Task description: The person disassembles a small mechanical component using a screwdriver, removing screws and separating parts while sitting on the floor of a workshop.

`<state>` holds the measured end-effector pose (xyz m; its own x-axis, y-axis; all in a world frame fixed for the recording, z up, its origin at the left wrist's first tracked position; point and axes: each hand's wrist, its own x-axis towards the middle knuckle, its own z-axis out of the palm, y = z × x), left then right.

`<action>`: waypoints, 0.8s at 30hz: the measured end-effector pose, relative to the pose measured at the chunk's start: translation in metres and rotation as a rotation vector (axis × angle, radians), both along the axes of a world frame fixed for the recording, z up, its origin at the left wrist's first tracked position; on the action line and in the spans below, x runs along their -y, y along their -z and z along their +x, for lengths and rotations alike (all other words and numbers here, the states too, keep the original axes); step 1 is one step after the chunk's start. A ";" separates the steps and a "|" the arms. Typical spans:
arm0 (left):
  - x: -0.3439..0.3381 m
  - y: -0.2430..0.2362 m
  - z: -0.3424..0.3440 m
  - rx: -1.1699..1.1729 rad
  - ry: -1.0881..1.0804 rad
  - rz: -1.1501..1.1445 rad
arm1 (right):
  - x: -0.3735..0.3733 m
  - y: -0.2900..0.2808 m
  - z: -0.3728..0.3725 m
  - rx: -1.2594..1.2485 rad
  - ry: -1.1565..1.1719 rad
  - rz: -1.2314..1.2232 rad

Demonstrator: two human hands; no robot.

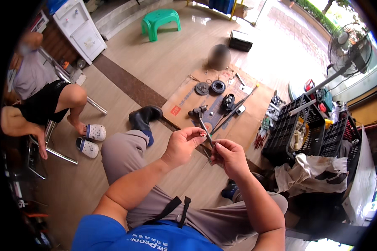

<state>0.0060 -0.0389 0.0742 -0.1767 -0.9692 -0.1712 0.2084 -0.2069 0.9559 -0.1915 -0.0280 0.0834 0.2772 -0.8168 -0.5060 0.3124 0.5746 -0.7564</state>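
Observation:
In front of my knees, my left hand (178,146) is closed in a pinch, fingertips on a small red-and-white piece (203,134). My right hand (230,159) sits just beside it, thumb and fingers pressed together on something thin and dark that I cannot make out. Beyond the hands, a dark metal part with a cylindrical head (197,111) lies on a flattened cardboard sheet (178,98). Also on the cardboard are a black ring-shaped part (218,87), a grey toothed disc (202,88) and a black motor-like part (228,101).
Black plastic crates (285,136) with tools and a dirty cloth (314,173) stand at the right, near a fan (349,46). A green stool (160,23) and a black box (240,40) stand farther off. Another person (42,92) sits at the left.

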 end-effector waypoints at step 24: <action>0.009 0.015 -0.035 0.219 0.103 -0.076 | 0.013 -0.010 -0.015 -0.622 -0.111 -0.490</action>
<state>-0.0294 -0.0479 0.0590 -0.2421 -0.9596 -0.1434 -0.0236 -0.1419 0.9896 -0.2063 -0.0409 0.0932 0.1546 -0.9704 -0.1854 -0.2890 0.1350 -0.9478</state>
